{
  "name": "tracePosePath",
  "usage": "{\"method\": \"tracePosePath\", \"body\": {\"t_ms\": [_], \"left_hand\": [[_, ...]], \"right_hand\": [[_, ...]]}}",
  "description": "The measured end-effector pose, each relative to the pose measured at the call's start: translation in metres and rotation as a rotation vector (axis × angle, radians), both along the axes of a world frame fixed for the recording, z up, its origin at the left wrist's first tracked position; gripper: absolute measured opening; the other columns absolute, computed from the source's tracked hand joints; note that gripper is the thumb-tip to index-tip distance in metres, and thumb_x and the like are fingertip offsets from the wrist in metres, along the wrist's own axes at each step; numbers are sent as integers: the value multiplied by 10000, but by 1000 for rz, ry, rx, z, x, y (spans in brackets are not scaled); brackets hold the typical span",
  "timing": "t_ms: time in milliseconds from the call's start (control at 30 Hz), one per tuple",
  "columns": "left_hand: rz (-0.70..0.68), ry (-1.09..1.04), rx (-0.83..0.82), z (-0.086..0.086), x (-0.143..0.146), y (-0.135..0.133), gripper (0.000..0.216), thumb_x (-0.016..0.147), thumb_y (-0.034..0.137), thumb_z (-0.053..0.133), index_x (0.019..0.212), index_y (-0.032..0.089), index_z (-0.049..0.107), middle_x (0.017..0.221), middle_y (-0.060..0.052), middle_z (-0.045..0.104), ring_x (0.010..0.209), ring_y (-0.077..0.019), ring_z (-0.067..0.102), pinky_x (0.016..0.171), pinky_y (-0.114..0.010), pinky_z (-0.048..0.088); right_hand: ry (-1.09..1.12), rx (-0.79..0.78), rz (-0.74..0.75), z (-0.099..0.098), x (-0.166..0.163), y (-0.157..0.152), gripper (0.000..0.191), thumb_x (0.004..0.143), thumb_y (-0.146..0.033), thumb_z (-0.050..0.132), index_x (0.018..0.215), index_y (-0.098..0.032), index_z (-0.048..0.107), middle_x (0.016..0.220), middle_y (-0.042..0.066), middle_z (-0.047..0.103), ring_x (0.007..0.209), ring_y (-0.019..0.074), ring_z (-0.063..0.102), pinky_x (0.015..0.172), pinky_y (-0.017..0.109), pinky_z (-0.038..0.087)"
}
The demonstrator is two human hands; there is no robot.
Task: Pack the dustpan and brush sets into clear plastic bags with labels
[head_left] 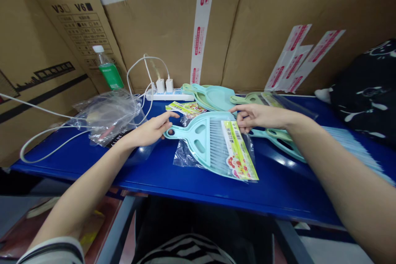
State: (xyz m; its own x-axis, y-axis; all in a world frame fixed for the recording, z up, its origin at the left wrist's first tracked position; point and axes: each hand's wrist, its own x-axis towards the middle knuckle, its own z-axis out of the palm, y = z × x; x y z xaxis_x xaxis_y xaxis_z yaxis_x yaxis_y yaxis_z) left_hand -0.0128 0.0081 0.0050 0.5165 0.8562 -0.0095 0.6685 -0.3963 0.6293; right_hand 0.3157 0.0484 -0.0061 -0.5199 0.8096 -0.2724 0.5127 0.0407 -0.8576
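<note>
Light-blue plastic dustpan [223, 115], matching bristled brush [218, 142] nested inside, lies mid-way on the blue tabletop [216, 196]; clear plastic bag [250, 148] with yellow-green printed header [239, 150] about its right part. Hands apart: left hand [156, 127] pinches the handle end; right hand [252, 116] at the header's top, grip unclear. Green-labelled clear bottle [110, 74] behind, contents unreadable.

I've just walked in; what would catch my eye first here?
Probably the pale blue dustpan and brush with its bright yellow-green label, on the blue table between the person's left hand and right hand. Next, perhaps, the bottle with a green label at the back left, and the black patterned fabric at the far right.
</note>
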Motion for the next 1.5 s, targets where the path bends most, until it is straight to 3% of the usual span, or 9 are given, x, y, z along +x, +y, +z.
{"method": "tracePosePath", "body": {"t_ms": [333,533,700,1033,1267,1500], "left_hand": [[13,45,25,-2,-1,2,379,924,284,310,1264,180,442,861,-37,605,738,-162,584,670,-303,490],[27,76,21,-1,2,0,361,921,270,295,1223,161,462,762,-12,595,652,-148,555,678,-310,481],[26,99,35,-1,3,0,355,918,254,294,1210,153,467,761,-17,599,670,-153,554,690,-315,470],[-4,118,50,0,2,0,363,929,251,277,1233,172,459,770,-12,602,694,-151,559,663,-286,455],[13,152,26,1,3,-1,368,930,257,275,1219,156,479,793,-31,628,660,-145,543,629,-274,444],[3,132,26,-1,2,0,357,933,268,281,1209,176,488,761,-10,611,652,-137,532,618,-259,443]], "right_hand": [[-110,77,-22,1,-8,-3,493,680,-332,680,1143,-192,585,684,-8,616,540,123,560,504,264,484],[-178,120,-5,2,-13,-5,545,646,-434,710,1112,-170,607,660,-2,591,570,139,552,487,269,463],[-243,154,11,-3,-14,-3,590,624,-467,722,1114,-163,596,652,-7,588,510,115,495,451,261,426],[-387,273,64,-5,-13,-2,693,667,-573,646,1204,-141,569,731,35,622,574,147,533,498,273,427],[-424,327,66,-5,-19,-5,619,695,-450,604,1203,-99,566,686,37,624,613,173,558,549,287,440],[-334,341,100,-9,-15,-2,514,709,-365,592,1179,-157,587,701,28,642,625,169,578,574,286,462]]}}
